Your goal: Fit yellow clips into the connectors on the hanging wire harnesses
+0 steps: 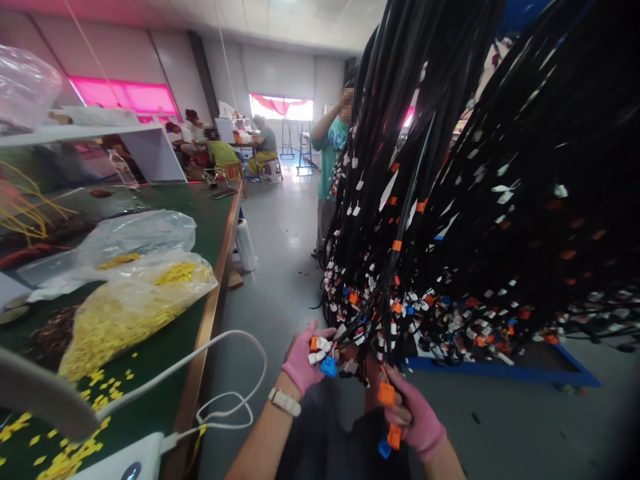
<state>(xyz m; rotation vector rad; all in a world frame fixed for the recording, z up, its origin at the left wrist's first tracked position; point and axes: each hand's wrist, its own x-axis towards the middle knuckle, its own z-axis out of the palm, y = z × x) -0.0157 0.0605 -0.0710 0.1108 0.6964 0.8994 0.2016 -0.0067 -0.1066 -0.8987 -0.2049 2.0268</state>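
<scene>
Bright far window (283,107), pink-glowing side window (125,97), floor (283,233) glare, shadowed black cables (525,167), stretched blurry edges

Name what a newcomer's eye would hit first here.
A huge mass of black cables hangs down the right side, its lower part speckled with white, orange and blue connectors. At bottom centre, the pink-gloved left hand and right hand hold some of them. At left, a clear bag of yellow pieces lies on the green table.
</scene>
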